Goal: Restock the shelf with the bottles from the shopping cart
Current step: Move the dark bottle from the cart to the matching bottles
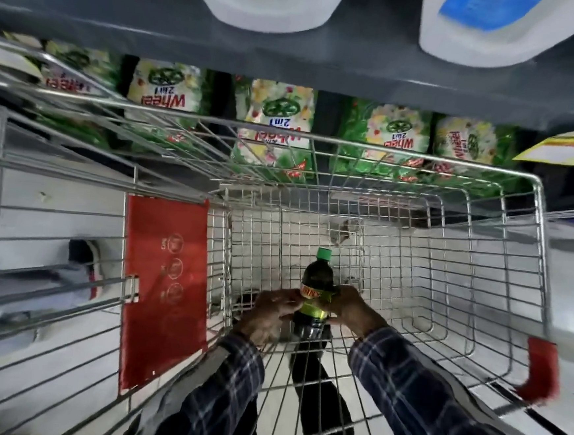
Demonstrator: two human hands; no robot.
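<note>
A dark bottle (316, 281) with a green cap and a yellow-green label lies inside the wire shopping cart (446, 264), low in the middle of the head view. My left hand (267, 315) grips it from the left side. My right hand (354, 308) grips it from the right. Both hands close around the labelled middle, and the cap points away from me. Both sleeves are dark plaid. The grey shelf (392, 85) runs across the top, beyond the cart's far rim.
Green and white detergent packs (276, 120) line the lower shelf behind the cart. Two white jugs with blue labels (493, 24) stand on the shelf above. A red child-seat flap (165, 286) hangs at the cart's left; a red corner bumper (541, 367) sits at right.
</note>
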